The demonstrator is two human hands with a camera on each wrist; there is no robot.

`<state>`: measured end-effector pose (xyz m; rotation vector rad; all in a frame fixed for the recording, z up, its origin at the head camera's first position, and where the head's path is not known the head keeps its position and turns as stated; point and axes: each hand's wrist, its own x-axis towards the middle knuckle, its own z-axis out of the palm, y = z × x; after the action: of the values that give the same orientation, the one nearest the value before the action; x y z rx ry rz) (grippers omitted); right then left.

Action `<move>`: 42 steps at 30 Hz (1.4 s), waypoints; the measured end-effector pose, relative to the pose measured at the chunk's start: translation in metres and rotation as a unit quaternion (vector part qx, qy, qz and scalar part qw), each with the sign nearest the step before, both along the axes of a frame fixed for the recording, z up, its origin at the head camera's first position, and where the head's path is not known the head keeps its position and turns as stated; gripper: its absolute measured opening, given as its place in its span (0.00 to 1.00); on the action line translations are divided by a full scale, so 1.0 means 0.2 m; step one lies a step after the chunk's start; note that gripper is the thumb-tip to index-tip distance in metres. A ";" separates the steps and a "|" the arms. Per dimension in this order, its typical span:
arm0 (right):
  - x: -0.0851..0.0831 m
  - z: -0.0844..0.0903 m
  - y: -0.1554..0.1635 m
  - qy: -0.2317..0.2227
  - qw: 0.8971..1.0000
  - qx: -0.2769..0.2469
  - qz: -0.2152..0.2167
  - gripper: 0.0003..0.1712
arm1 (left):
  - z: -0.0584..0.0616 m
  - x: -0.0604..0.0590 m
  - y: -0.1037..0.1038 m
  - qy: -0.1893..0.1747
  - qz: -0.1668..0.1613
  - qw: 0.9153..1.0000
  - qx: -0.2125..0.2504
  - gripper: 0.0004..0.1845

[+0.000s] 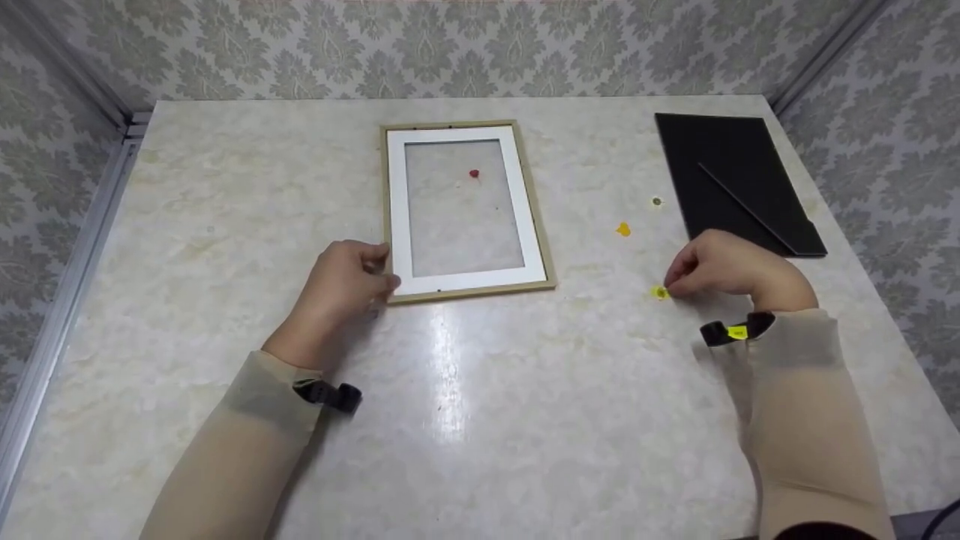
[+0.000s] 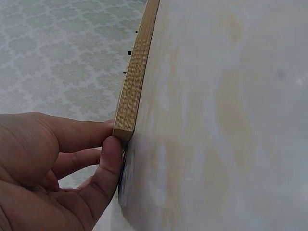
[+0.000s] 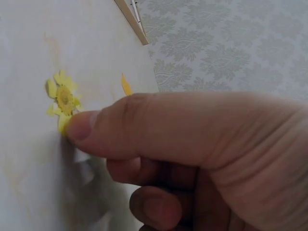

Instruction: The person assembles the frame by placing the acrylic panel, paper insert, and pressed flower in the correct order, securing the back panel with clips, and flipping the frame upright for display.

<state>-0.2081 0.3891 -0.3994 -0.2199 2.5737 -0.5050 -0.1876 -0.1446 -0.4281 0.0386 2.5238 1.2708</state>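
Observation:
My left hand [image 1: 349, 276] grips the near left corner of a wooden picture frame [image 1: 472, 293], thumb and index finger pinching its edge in the left wrist view. Inside the frame lies a white mat [image 1: 520, 202] round a see-through pane. A small red dried flower [image 1: 474, 173] shows within the mat's opening. To the right, my right hand [image 1: 727, 266] pinches a yellow pressed flower [image 3: 65, 98] by its petals, thumb on top, low over the table. Nearby lie an orange petal-like piece [image 1: 623, 229] and a small white flower [image 1: 658, 201].
A black backing board [image 1: 720, 142] lies at the right of the table, behind my right hand, with a slender dark strip [image 1: 735, 196] slanting across it. Patterned wall panels [image 1: 427, 52] stand along the back and both sides of the marbled table [image 1: 525, 420].

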 end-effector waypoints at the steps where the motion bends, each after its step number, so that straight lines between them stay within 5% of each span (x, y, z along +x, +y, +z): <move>1: 0.00 0.00 0.00 0.002 1.000 0.003 0.000 0.07 | 0.00 0.00 0.00 0.001 0.000 1.000 0.000 0.33; 30: 0.00 0.00 -0.03 0.038 0.999 0.013 0.017 0.04 | 0.00 0.00 -0.01 0.002 0.007 1.000 0.005 0.32; 42: 0.00 0.03 -0.06 0.081 0.996 -0.035 0.011 0.03 | -0.01 0.01 0.00 0.003 0.011 1.000 0.006 0.32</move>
<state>-0.2084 0.3779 -0.3932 -0.3252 2.7092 -0.5913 -0.1865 -0.1438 -0.4301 0.0168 2.5283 1.2967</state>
